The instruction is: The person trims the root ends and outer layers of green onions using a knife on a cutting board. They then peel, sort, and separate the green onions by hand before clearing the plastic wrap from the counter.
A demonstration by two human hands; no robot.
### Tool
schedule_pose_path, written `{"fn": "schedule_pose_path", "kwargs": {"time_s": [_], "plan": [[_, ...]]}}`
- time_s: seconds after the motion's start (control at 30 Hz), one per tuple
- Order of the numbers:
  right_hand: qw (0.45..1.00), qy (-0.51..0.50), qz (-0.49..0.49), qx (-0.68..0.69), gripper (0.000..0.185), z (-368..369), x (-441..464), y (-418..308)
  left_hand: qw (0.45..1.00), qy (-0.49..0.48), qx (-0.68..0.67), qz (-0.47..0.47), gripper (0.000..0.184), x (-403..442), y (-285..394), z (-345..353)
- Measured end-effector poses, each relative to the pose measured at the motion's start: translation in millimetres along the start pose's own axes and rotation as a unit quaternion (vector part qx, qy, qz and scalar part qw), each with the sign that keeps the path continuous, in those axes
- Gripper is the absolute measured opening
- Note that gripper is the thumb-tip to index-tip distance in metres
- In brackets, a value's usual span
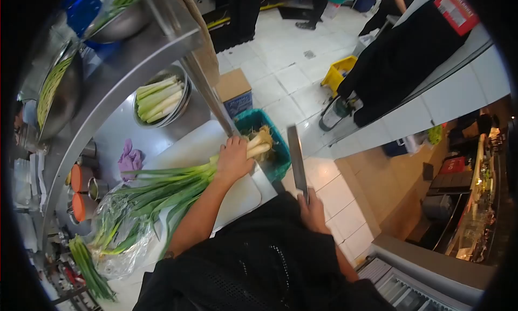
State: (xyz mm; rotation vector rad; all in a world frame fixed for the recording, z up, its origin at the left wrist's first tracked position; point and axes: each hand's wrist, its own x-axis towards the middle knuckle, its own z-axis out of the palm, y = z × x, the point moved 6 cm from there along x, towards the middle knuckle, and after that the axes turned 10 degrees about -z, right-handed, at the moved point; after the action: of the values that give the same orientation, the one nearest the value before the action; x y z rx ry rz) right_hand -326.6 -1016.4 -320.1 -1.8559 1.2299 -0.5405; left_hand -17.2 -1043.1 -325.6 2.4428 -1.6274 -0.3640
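Observation:
My left hand (234,159) is closed around a bundle of leeks (172,189) lying on a white cutting board (186,143). Their white root ends stick out past the board's edge, over a green bin (279,164) with root trimmings inside. The long green leaves spread left across the board. In my right hand (314,211) I grip the handle of a large knife (296,157), its blade pointing away from me beside the bin and apart from the leeks.
Cut leeks fill a metal bowl (177,116) beyond the board. A purple cloth (129,159) and a clear plastic bag (121,257) lie to the left. A metal shelf post (208,92) rises near my left hand. A cardboard box (233,87) and a yellow bucket (338,75) stand on the floor.

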Motion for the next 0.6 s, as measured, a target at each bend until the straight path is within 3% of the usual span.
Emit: {"fn": "schedule_pose_path", "kwargs": {"time_s": [0.03, 0.07, 0.3, 0.43, 0.6], "plan": [[0.998, -0.009, -0.058, -0.022, 0.029, -0.5, 16.4, -6.6, 1.000, -0.014, 0.011, -0.004, 0.059, 0.4, 1.1, 0.6], [0.997, -0.057, -0.043, -0.021, 0.029, -3.5, 33.1, -20.4, 0.999, -0.028, 0.028, -0.013, 0.055, 4.3, 3.9, -0.3], [0.986, -0.147, -0.072, -0.021, 0.025, 7.3, 88.2, -38.5, 0.997, -0.027, 0.062, -0.042, 0.049, 15.1, 7.1, 7.6], [0.978, -0.198, -0.050, -0.048, 0.026, 20.2, 99.9, -30.4, 0.995, -0.049, 0.067, -0.062, 0.047, 18.3, 7.8, 7.3], [0.965, -0.258, 0.006, 0.038, 0.027, -20.9, 95.7, -26.0, 0.997, -0.039, 0.050, -0.042, 0.045, 21.7, 5.4, 12.5]]}}
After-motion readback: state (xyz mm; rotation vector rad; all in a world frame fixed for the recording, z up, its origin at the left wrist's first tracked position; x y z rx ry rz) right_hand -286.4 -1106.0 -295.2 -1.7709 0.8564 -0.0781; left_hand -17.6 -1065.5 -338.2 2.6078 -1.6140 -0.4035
